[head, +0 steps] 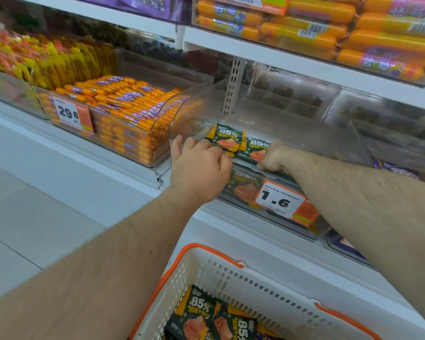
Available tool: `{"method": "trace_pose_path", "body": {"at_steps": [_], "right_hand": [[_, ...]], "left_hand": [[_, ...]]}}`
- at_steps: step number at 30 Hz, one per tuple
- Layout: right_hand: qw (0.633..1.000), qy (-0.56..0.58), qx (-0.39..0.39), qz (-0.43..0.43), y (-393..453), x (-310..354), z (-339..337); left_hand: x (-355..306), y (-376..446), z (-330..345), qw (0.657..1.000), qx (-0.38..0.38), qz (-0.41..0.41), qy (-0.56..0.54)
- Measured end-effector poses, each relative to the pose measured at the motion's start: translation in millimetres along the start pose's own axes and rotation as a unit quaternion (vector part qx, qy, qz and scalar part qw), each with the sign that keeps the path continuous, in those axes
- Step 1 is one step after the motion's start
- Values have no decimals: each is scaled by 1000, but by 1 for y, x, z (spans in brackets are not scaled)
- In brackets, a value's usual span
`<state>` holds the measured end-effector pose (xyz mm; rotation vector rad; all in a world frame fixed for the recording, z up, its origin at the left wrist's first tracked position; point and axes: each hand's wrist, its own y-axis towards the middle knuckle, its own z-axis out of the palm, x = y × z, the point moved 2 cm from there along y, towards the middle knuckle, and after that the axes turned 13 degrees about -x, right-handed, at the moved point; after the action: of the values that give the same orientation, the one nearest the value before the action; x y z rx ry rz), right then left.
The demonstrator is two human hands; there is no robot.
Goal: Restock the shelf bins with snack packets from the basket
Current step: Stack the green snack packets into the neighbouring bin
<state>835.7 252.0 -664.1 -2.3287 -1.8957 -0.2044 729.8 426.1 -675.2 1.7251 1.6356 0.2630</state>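
Note:
My left hand (201, 165) pinches a small stack of dark green and orange "85%" snack packets (227, 137) at the open front of a clear shelf bin (304, 143). Just to its right, my right hand (275, 157) grips another such packet (254, 149) over the same bin's front lip. More of these packets show through the bin's front wall beside an orange "1.6" price tag (280, 201). Below, a white basket (231, 273) with orange handles holds several more packets (206, 317).
To the left, a clear bin (133, 123) is packed with orange sausage sticks behind a "29.8" tag. Large orange sausages (353, 28) fill the upper shelf. Other clear bins sit to the right and behind. White floor tiles lie at the lower left.

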Motion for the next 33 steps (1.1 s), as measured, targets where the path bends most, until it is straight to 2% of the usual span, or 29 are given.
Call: {"method": "trace_pose_path", "body": {"at_steps": [3,5,7,8,9,12,14,16,17,18,19,20,21,23,24,25,26,28,31,33], "right_hand": [[1000,-11,-6,-10,0,-3,-6],[999,-13,-32,-37,-6,-1,-14],[998,23,-44,-40,-13,0,-22],[996,48,-61,-39,-18,2,-25],[992,78,-90,-39,-27,1,-30],[954,178,-229,-79,-73,0,-39],[888,211,-362,-188,-109,-2,-40],[783,242,-479,-316,-138,-7,-34],[745,259,-501,-356,-151,-10,-25],[732,279,-498,-372,-160,-15,-11],[738,299,-476,-373,-170,-20,6],[762,314,-441,-356,-177,-28,28],[803,314,-390,-325,-183,-38,55],[908,266,-221,-237,-192,-65,117],[949,229,-112,-188,-197,-82,148],[971,196,-5,-134,-204,-100,178],[979,166,86,-83,-213,-118,205],[973,113,201,-24,-234,-148,245],[947,45,319,-4,-264,-172,278],[932,2,362,-21,-279,-175,285]], "left_hand": [[-6,3,-4,1000,11,-6,-27],[-12,3,-10,998,-22,16,-55],[-22,2,-18,990,-83,61,-97],[-27,0,-23,985,-94,75,-121],[-34,-2,-28,984,-74,80,-141],[-49,-21,-26,982,94,97,-134],[-52,-40,-15,956,245,130,-96],[-48,-60,-5,899,411,143,-56],[-45,-68,0,864,483,140,-25],[-41,-76,5,829,542,137,8],[-39,-84,9,798,586,137,41],[-37,-92,13,775,613,139,69],[-36,-100,18,761,626,142,92],[-34,-113,26,751,632,148,121],[-35,-119,28,748,634,153,124],[-36,-123,30,746,636,158,121],[-39,-125,30,745,636,162,117],[-44,-126,28,749,630,171,114],[-44,-124,30,757,619,172,117],[-41,-122,33,767,609,165,117]]}}
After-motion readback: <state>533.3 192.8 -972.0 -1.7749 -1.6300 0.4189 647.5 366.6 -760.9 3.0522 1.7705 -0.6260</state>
